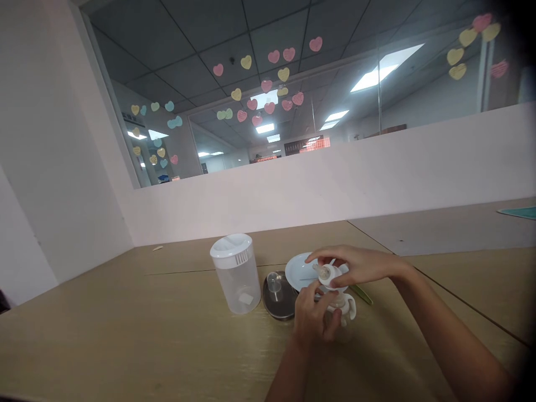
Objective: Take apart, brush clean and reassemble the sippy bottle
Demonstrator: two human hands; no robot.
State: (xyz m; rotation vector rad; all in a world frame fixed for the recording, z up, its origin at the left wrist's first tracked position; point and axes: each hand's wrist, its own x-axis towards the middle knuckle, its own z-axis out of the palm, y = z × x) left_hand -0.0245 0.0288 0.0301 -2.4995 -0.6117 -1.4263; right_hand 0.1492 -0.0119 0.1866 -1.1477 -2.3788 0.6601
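My right hand [352, 264] grips a white bottle top [328, 275] with a clear nipple that points up and left. Just below it, my left hand [312, 314] is curled around the near side of a clear baby bottle [344, 305] with white handles. The top is held above the bottle's mouth, tilted; whether they touch is hard to tell. Behind my hands lies a pale blue-white plate [297, 272]. Left of my left hand is a dark metal tray [278, 306] with a small clear cup [274, 282] on it.
A clear pitcher [238, 282] with a white lid stands left of the tray. A green utensil [362, 295] lies right of the bottle. Seams cross the wooden table [125, 329]. A low wall with a window is behind, and a teal item [521, 212] lies far right.
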